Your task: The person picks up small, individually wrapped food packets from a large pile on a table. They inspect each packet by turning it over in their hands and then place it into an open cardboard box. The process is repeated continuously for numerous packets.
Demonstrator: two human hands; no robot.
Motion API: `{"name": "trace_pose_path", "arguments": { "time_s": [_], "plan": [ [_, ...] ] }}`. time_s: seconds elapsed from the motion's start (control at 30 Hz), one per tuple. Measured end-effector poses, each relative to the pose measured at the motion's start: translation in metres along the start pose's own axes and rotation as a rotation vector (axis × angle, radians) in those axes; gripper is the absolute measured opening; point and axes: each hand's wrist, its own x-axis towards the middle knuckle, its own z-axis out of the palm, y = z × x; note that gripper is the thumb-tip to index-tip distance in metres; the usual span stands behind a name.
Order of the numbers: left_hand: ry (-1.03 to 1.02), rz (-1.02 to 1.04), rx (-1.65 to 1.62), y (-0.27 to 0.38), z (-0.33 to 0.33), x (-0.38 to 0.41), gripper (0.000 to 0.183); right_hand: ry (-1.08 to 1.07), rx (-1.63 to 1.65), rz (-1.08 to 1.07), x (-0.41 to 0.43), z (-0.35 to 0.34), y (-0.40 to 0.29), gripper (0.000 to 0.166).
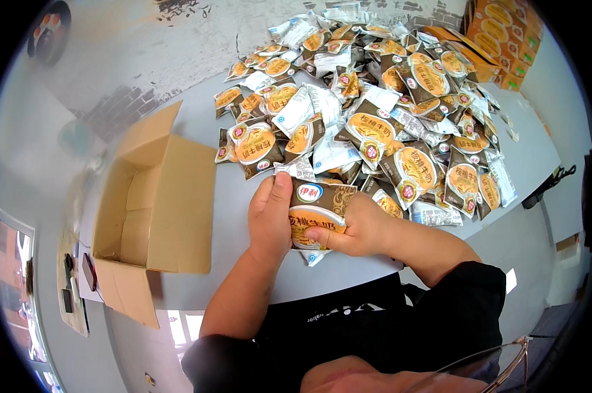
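Observation:
Between both hands, in front of my body, is a brown and orange Yili milk pouch (318, 216) with its printed front facing up. A white pouch end (313, 257) with a blue mark pokes out below it; whether this belongs to a second pouch I cannot tell. My left hand (271, 213) grips the left edge, thumb up along the side. On the right edge, my right hand (365, 226) holds on with its thumb across the front. Just beyond lies a large heap of similar pouches (369, 128), some showing white printed backs.
An open cardboard box (180, 206) stands to the left on the grey table (242, 265), flaps spread. Orange printed cartons (497, 29) are stacked at the back right. A phone (88, 271) lies beyond the box, near the table's left edge.

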Motion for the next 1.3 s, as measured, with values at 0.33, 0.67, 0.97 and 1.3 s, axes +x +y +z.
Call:
{"name": "trace_pose_path", "arguments": {
  "time_s": [0.33, 0.67, 0.97, 1.3],
  "plan": [
    [-0.067, 0.108, 0.187, -0.01, -0.006, 0.004, 0.029, -0.014, 0.262, 0.108, 0.002, -0.005, -0.006, 0.034],
    [-0.111, 0.031, -0.09, -0.001, 0.0, 0.001, 0.03, 0.039, 0.403, 0.121, 0.0, -0.001, -0.002, 0.034],
    [0.001, -0.041, -0.012, 0.006, 0.0, -0.002, 0.03, -0.023, 0.349, 0.082, -0.004, 0.0, -0.001, 0.036],
    [-0.171, 1.189, 1.075, 0.024, -0.008, -0.005, 0.034, -0.104, -0.062, -0.096, 0.005, -0.009, -0.006, 0.026]
  ]
}}
